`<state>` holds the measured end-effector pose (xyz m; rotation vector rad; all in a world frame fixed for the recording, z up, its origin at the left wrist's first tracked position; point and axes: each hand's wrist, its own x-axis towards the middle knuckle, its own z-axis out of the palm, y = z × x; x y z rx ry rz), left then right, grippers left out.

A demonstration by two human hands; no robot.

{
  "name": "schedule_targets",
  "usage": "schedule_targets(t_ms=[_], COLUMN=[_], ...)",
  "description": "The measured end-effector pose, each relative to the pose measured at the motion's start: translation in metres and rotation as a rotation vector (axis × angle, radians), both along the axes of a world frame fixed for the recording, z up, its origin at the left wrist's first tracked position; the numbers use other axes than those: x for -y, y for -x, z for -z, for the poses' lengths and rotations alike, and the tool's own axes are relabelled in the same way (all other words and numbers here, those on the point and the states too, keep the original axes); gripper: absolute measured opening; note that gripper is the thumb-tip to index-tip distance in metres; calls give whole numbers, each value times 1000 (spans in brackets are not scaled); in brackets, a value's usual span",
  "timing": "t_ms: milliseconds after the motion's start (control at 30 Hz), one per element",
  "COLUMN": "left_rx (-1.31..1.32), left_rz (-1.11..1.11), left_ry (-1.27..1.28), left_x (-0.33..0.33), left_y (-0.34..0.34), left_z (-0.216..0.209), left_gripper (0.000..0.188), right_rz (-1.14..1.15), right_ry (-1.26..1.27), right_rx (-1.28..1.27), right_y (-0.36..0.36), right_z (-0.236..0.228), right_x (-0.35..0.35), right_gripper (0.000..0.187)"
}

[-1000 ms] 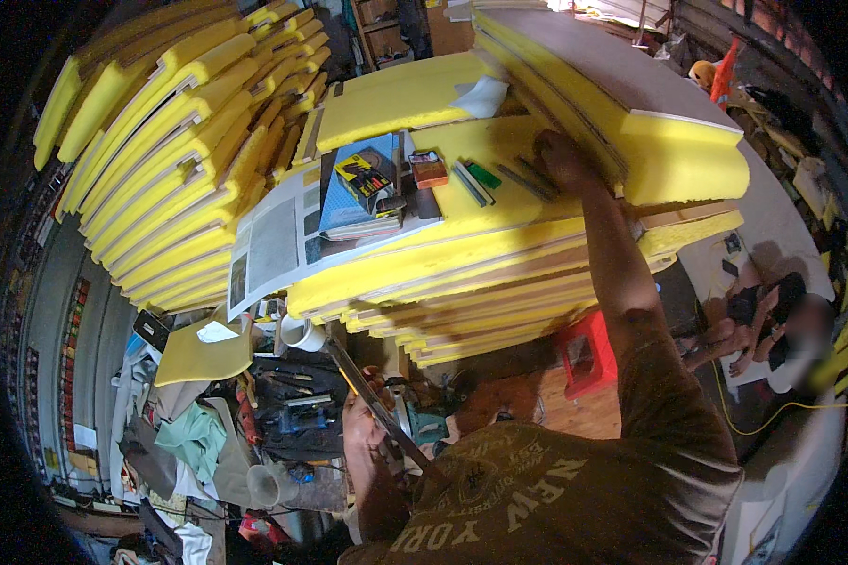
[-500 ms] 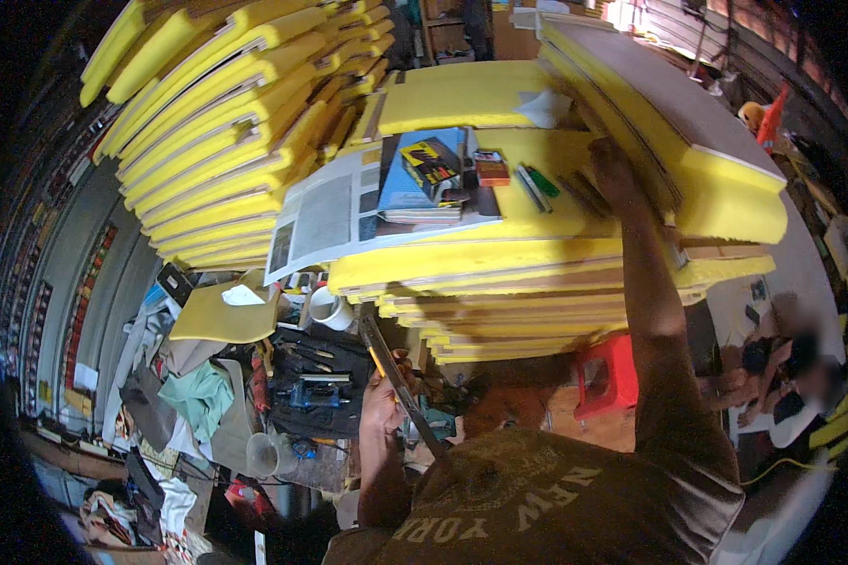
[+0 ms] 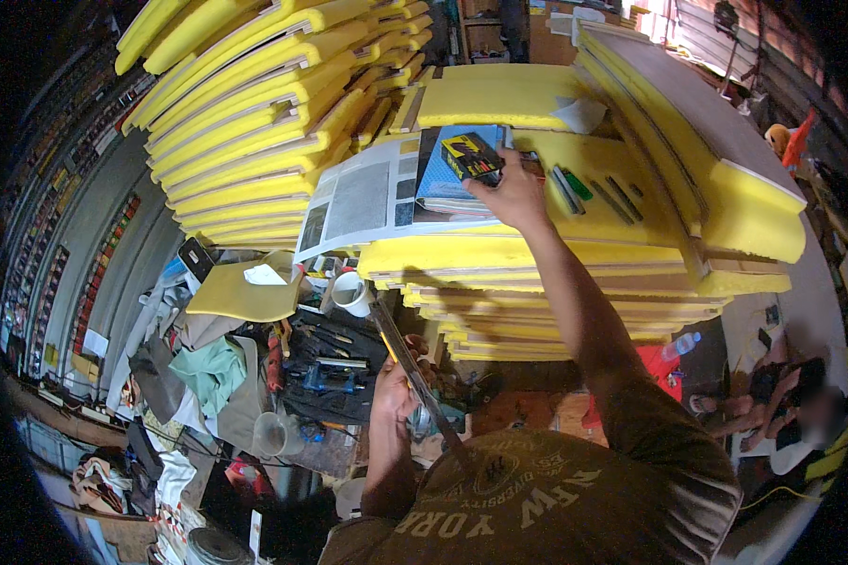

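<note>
My right hand (image 3: 518,196) reaches over the yellow foam stack, thumb and fingers apart beside the near right corner of a black-and-yellow box (image 3: 471,157). That box lies on a blue-covered book (image 3: 435,169), on top of a printed sheet (image 3: 360,196). Partly hidden behind the hand is a small reddish box (image 3: 534,166). Green and grey pens (image 3: 575,185) and dark thin sticks (image 3: 616,201) lie to its right. Lower down, my left hand (image 3: 394,391) is closed round a long dark flat strip (image 3: 407,363) held on a slant. A thin yellow stick (image 3: 390,346) shows along the strip.
Tall stacks of yellow foam-covered panels (image 3: 245,132) stand at left, and more panels (image 3: 669,141) lean at right. A white cup (image 3: 350,294), cloths (image 3: 212,377) and tools (image 3: 325,377) crowd the bench. Near a red stool (image 3: 645,377), another person (image 3: 791,386) sits at the right.
My right hand has moved left from the dark sticks to the black-and-yellow box. The sticks now lie uncovered on the foam. My left hand keeps its hold on the strip.
</note>
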<state>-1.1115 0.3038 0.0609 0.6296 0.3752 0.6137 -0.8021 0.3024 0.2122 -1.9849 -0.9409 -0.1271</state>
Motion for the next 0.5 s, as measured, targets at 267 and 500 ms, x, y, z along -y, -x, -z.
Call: schedule_targets(t_ms=[267,500], left_rx=[24,12], left_rz=[-24,10], left_ry=[22,78], left_x=[2,4], left_y=[-15,-33], left_z=[-26,-50], left_gripper=[33,50], right_rz=[50,-312], right_ry=[-191,-265], right_rx=[293,234], right_y=[-6,46], right_z=[2,-7], right_x=[14,94], right_gripper=[56,52])
